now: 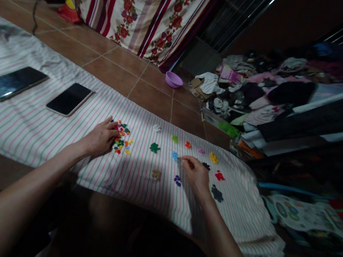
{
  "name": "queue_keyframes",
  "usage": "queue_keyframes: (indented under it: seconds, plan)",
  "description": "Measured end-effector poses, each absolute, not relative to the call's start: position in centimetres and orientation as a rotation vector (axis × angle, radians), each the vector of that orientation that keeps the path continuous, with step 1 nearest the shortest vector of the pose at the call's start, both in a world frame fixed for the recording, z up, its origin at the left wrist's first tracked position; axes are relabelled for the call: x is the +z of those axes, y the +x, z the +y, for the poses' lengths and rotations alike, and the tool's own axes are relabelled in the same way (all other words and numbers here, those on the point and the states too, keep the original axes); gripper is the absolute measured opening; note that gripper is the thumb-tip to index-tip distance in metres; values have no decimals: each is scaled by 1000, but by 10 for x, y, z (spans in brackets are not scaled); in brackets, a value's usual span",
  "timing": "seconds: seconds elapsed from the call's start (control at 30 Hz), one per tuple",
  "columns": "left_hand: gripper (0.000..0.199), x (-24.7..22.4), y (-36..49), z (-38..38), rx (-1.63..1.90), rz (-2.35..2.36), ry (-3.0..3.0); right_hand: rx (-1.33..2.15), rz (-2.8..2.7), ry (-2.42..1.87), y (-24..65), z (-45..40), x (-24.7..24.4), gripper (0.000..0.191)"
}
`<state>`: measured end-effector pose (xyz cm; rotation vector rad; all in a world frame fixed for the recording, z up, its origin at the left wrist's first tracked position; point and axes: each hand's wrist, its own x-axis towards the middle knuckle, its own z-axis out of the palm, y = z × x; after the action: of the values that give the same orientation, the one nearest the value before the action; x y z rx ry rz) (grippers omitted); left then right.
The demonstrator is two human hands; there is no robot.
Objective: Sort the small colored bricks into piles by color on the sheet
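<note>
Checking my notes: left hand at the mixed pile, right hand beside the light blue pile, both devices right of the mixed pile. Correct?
No: the head view shows both devices left of the mixed pile, not right. The left hand is at that pile and the right hand beside the light blue pile, as noted.

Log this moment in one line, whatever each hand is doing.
left hand: at mixed colored pieces | right hand: beside light-blue pile, grip unclear | nearby: dark-green pile, two phones
</note>
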<state>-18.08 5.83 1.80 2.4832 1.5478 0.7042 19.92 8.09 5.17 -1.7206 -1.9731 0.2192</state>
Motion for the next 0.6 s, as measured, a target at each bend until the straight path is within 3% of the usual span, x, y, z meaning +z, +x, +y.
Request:
queue_keyframes:
  seconds: [0.6]
  plan:
    - [28, 18, -183, 57, 711, 1451, 2446, 366, -2376, -1188, 90, 71, 34, 19]
